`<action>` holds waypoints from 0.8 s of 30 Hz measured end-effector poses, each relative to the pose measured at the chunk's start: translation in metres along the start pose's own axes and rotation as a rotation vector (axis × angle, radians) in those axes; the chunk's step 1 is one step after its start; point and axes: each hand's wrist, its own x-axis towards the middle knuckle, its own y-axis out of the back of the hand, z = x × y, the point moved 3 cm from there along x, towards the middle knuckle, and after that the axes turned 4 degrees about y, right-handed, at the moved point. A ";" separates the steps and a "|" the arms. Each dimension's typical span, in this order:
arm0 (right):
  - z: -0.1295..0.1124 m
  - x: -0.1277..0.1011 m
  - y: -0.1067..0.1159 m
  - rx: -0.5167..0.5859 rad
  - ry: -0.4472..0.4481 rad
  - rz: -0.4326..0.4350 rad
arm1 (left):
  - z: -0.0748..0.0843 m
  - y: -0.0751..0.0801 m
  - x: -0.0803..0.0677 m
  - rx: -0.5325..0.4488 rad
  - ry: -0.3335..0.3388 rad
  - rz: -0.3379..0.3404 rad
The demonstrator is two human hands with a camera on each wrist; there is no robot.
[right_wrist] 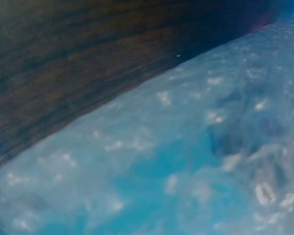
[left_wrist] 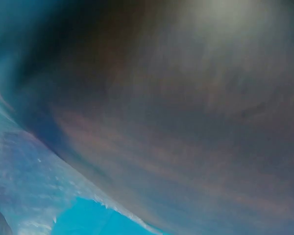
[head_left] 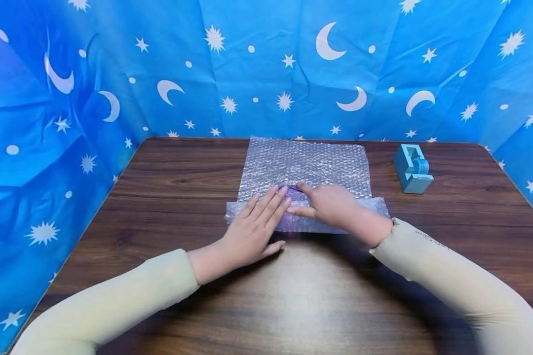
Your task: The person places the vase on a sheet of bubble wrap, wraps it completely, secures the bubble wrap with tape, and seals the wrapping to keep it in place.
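Note:
A sheet of clear bubble wrap (head_left: 311,165) lies on the wooden table, its near edge folded back over itself. Under the fold shows a purple thing (head_left: 295,192), mostly covered, so its kind is unclear. My left hand (head_left: 250,234) rests flat on the left part of the fold, fingers straight and thumb apart. On the other side, my right hand (head_left: 335,207) touches the wrap at the purple thing with thumb and forefinger spread; its other fingers are hidden. In the right wrist view a bright blue patch shows through the bubble wrap (right_wrist: 137,142). The left wrist view is mostly blurred.
A light blue tape dispenser (head_left: 410,172) stands at the back right of the table (head_left: 173,187). Blue cloth (head_left: 271,64) with white moons and stars hangs behind the table and along both sides.

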 end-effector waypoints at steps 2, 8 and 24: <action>0.001 0.000 0.000 0.009 0.001 -0.008 | -0.002 -0.003 0.006 -0.002 0.002 -0.020; 0.004 -0.002 -0.001 0.019 0.019 0.005 | -0.003 -0.011 0.021 0.003 0.001 -0.038; -0.001 -0.006 -0.001 0.054 0.082 0.020 | -0.006 -0.006 0.021 -0.046 -0.085 0.019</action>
